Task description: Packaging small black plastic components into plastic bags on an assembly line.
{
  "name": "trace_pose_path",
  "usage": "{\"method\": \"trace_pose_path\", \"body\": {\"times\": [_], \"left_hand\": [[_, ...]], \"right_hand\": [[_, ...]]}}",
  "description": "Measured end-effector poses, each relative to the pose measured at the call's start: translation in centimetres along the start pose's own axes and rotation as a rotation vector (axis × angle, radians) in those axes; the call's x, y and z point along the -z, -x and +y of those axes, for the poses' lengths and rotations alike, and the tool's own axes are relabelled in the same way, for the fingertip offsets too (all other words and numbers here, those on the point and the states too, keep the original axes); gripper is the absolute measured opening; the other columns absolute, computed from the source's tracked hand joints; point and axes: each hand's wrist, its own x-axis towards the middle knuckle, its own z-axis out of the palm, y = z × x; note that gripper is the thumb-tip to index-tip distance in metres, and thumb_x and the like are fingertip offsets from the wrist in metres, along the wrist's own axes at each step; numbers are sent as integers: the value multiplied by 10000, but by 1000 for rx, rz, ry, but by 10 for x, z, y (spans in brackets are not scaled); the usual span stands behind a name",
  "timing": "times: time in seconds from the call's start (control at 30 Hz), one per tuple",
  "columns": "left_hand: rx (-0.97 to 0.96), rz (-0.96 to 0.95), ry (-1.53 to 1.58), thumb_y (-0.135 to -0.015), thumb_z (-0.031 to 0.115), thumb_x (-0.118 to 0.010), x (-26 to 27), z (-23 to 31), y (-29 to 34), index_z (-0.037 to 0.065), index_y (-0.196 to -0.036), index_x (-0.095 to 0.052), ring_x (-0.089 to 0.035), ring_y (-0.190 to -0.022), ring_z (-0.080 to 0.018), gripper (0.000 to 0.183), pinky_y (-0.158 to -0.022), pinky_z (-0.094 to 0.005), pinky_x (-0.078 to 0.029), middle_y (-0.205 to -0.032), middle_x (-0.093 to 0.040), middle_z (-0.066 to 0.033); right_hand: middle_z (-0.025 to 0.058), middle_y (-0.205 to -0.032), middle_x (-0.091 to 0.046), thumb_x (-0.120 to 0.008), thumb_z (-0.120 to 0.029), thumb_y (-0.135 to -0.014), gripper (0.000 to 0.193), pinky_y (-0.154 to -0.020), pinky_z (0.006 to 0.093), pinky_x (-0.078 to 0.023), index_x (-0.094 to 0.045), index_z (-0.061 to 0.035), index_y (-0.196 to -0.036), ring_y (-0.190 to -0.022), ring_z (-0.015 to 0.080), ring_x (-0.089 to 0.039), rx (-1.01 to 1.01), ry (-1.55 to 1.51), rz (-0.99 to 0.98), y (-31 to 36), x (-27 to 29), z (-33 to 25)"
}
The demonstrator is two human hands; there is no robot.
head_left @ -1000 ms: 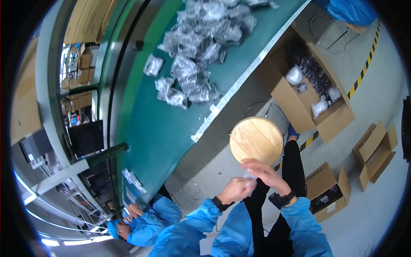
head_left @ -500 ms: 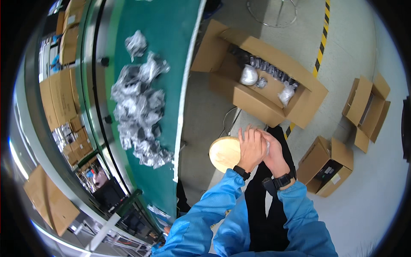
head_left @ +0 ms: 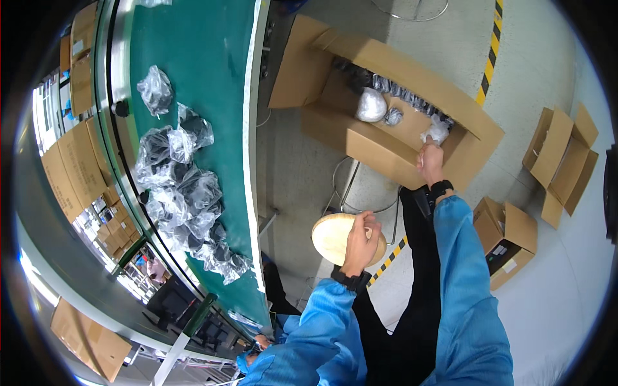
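Observation:
My right hand (head_left: 430, 162) reaches over the near side of a large open cardboard box (head_left: 360, 141). Its fingers are closed at a bundle in crumpled clear plastic (head_left: 437, 130), near the box's right end; the fingertips are partly hidden. Over a round pale wooden stool seat (head_left: 333, 238) is my left hand (head_left: 362, 243), its fingers curled; whatever they hold, if anything, is out of sight. Inside the box lie a rounded white plastic-wrapped bundle (head_left: 371, 105), a small crumpled ball (head_left: 393, 116) and a row of dark wrapped pieces (head_left: 405, 96) along the far wall.
At left runs a green conveyor belt (head_left: 206, 58) bearing a heap of plastic-wrapped dark items (head_left: 183, 186). Two smaller cardboard boxes, one open (head_left: 559, 161) and one lower down (head_left: 518, 228), stand at right. Yellow-black tape (head_left: 492, 51) marks the floor. Another person's hand (head_left: 262, 341) shows at lower left.
My hands, together beside the stool before, have parted. The right went up and forward into the box, onto the clear plastic bundle; the left moved slightly left and down over the seat.

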Motion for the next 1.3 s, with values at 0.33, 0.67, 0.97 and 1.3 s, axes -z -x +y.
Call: {"method": "trace_pose_path", "body": {"times": [0.33, 0.67, 0.97, 1.3], "left_hand": [[-349, 75, 155, -920, 129, -674, 91, 19, 51, -14, -1248, -526, -598, -1128, -361, 388, -960, -414, -493, -1196, -591, -205], [-762, 725, 36, -967, 386, -476, 315, 22, 192, -57, -1341, -555, -299, -1426, -559, 586, -1154, -664, -204, -1493, -386, -348], [-969, 986, -245, -733, -82, -582, 419, -96, 193, 18, -850, -686, -729, -772, -278, 186, -629, -354, -591, -861, -741, -94], [-452, 961, -295, -781, 330, -825, 484, -134, 83, 84, -1011, -741, -646, -719, -283, 347, -661, -408, -536, -944, -627, -31]], "right_hand": [[-34, -501, -264, -386, -467, -1064, 552, -355, 297, -205, -322, -197, -588, -397, 134, -247, -261, -329, -685, 230, -42, 10], [176, -1318, -596, -502, -166, -1010, 506, -998, 312, -469, -411, 74, -1446, -1182, 230, -595, 78, 29, -1056, 589, -142, 74], [223, -1616, -272, -338, -493, -1054, 757, -1218, 432, -242, -183, 34, -1575, -1492, 310, -305, -155, 610, -1632, 597, -184, 153], [179, -928, -688, -662, -141, -855, 252, -708, 384, -541, -673, 13, -1054, -816, 296, -680, 1488, 1274, -1343, 598, -314, 74]]}}
